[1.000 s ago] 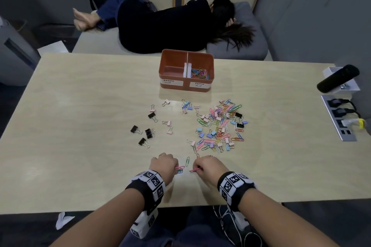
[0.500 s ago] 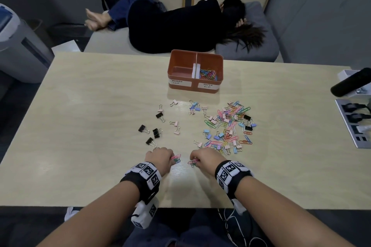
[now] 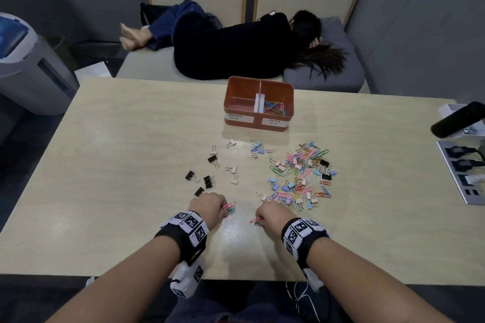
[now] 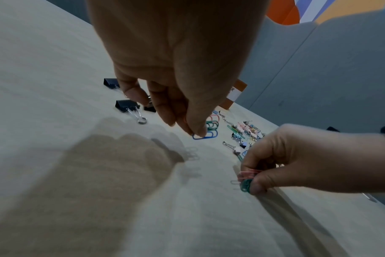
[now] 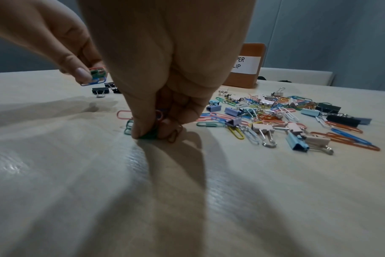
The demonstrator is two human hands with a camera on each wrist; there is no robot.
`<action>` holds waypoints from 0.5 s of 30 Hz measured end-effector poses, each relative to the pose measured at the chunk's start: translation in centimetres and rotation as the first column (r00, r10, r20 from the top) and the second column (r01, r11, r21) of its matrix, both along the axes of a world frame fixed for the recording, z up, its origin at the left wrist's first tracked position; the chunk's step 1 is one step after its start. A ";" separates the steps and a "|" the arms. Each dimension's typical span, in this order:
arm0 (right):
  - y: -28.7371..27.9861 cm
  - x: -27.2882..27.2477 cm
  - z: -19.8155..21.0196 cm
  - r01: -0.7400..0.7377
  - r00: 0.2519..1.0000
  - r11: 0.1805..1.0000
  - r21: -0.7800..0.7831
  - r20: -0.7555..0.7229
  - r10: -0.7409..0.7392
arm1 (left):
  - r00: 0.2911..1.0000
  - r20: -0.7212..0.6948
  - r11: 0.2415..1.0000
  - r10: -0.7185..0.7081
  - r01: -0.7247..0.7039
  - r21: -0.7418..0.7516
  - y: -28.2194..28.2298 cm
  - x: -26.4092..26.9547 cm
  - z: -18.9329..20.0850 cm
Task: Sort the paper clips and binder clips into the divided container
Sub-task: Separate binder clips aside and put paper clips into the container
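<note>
both hands were busy near the 6 o'clock edge of the table (image 3: 110,155). left hand (image 3: 208,206) was pinching a little bunch of paper clips (image 4: 210,128) between thumb and fingertips, pink, green and blue ones, held just off the wood going by the shadow under them. right hand (image 3: 271,219) was down on the tabletop, fingers curled and pinching its own bunch of clips (image 5: 151,125), green and pink mostly, with the tips pressed right onto the surface.

main mixed pile (image 3: 301,176) of coloured paper clips and pastel binder clips sat at about 1 o'clock from the right hand, its nearest edge just beside the knuckles. a few black binder clips (image 3: 202,181) were scattered at 12 o'clock from the left hand, the closest one nearly touching it, with some pink ones a bit further out.

orange divided container (image 3: 258,123) stood at 12 o'clock, well apart from both hands. left half labelled binder clip looked bare inside, right half labelled paper clip had a heap of coloured paper clips (image 3: 274,107) in it.

off at 3 o'clock was a power strip (image 3: 462,173) with plugs in it and a black cylinder thing (image 3: 458,119) lying on a white box. someone in dark clothes (image 3: 236,44) was lying on the bench behind the table.
</note>
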State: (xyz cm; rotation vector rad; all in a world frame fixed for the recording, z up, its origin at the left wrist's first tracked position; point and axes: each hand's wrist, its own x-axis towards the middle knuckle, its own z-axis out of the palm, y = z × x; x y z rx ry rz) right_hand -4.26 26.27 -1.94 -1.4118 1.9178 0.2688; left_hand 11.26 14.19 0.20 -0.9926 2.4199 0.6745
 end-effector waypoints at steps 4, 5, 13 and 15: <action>0.1 -0.1 0.8 0.001 1.000 1.000 0.017 -0.001 -0.001 | 0.999 -0.033 1.000 0.008 -0.008 -0.007 -0.6 -0.4 1.1; -0.1 -0.4 1.3 0.029 0.999 1.000 0.009 0.018 -0.029 | 0.998 -0.051 1.000 0.021 -0.021 -0.004 -0.9 -0.7 1.5; -5.9 -8.6 9.4 0.256 0.966 0.892 -0.373 0.059 -0.252 | 0.961 -0.272 0.998 0.059 -0.062 -0.004 -6.2 -6.8 7.1; -7.8 -11.0 11.5 0.309 0.949 0.844 -0.438 0.078 -0.306 | 0.943 -0.326 0.997 0.062 -0.073 -0.023 -7.8 -9.3 8.6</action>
